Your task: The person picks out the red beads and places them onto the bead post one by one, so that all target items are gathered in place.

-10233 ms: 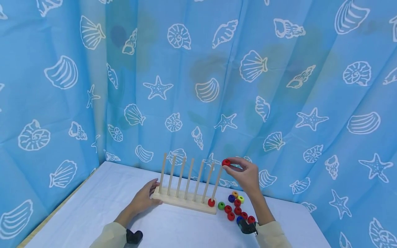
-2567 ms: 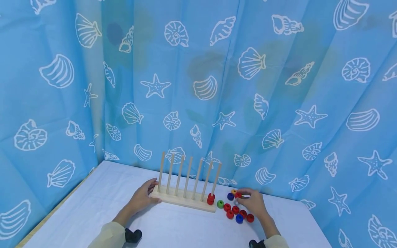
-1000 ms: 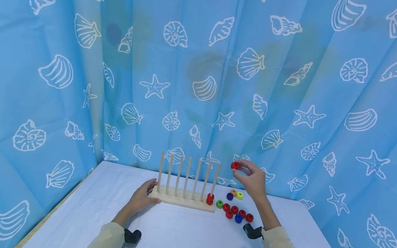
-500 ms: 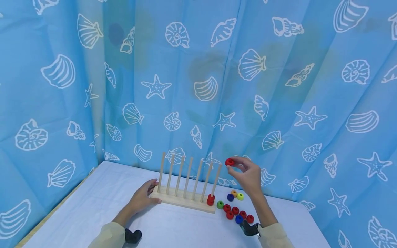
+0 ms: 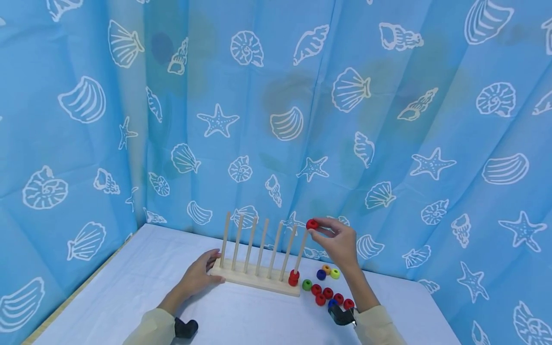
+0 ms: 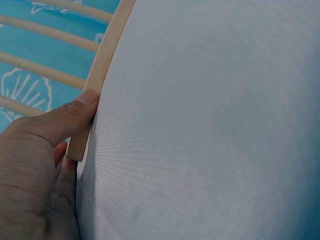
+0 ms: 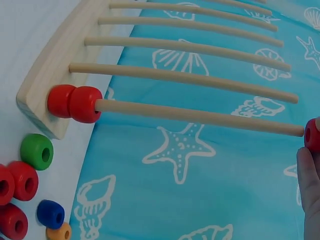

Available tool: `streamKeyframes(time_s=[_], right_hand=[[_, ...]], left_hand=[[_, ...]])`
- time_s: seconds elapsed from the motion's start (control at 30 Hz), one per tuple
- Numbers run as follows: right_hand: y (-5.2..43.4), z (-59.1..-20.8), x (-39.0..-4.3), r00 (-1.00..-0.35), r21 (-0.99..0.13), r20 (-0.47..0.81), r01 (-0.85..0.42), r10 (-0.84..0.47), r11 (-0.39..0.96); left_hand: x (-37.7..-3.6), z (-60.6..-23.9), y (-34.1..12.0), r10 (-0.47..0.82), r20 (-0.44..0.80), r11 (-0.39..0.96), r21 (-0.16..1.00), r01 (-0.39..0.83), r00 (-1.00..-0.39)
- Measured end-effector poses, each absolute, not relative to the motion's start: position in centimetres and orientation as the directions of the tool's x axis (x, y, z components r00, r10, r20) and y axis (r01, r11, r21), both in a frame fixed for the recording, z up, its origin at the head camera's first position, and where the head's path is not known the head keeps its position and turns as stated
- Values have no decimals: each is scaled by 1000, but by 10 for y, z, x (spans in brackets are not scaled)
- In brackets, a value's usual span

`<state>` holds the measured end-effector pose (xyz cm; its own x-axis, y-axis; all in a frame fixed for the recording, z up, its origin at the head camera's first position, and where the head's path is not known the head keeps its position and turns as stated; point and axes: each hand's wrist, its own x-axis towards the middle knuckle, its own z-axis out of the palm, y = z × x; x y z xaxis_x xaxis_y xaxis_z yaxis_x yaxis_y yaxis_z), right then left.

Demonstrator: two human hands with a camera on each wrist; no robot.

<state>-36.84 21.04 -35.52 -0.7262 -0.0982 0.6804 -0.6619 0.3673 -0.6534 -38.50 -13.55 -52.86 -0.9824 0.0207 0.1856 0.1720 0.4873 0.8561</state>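
While the left hand [image 5: 196,278] lies flat on the white table [image 5: 129,287], its fingers stay straight and close together against the left end of the wooden rack [image 5: 254,279]; the left wrist view shows the thumb [image 6: 75,112] pressing the edge of the base. Seven thin pegs rise from that rack, and the rightmost peg [image 5: 300,250] carries two red beads [image 5: 293,277] stacked at its foot. Just above the tip of this peg, the right hand [image 5: 338,242] pinches a red bead [image 5: 312,224] between thumb and forefinger, the other fingers loosely curled behind. From the right wrist view, the bead [image 7: 312,135] sits right at the peg's end, touching or nearly so. Below that hand, loose beads [image 5: 327,290] lie on the table beside the rack: green, blue, orange, yellow-green and several red.
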Motion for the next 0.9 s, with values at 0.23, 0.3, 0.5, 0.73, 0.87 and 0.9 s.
streamKeyframes(time_s=[0.23, 0.3, 0.5, 0.73, 0.87, 0.9], right_hand=[[206, -354, -366, -739, -674, 665, -658, -111, 336], [203, -350, -361, -737, -674, 666, -659, -113, 334], [196, -342, -347, -741, -665, 662, -651, -115, 366], [201, -351, -354, -763, -689, 636, -629, -117, 360], [205, -364, -366, -803, -720, 588, -576, -100, 387], [206, -367, -368, -812, -726, 575, -562, -99, 396]], left_hand=[[-384, -528, -135, 18, 191, 496, 851, 174, -981], [-384, -527, -135, 16, 192, 494, 852, 175, -981], [-381, -526, -134, 20, 194, 488, 854, 179, -981], [-382, -526, -134, 22, 205, 487, 852, 190, -978], [-382, -526, -134, 18, 206, 487, 853, 188, -978], [-382, -526, -134, 18, 205, 486, 854, 188, -979]])
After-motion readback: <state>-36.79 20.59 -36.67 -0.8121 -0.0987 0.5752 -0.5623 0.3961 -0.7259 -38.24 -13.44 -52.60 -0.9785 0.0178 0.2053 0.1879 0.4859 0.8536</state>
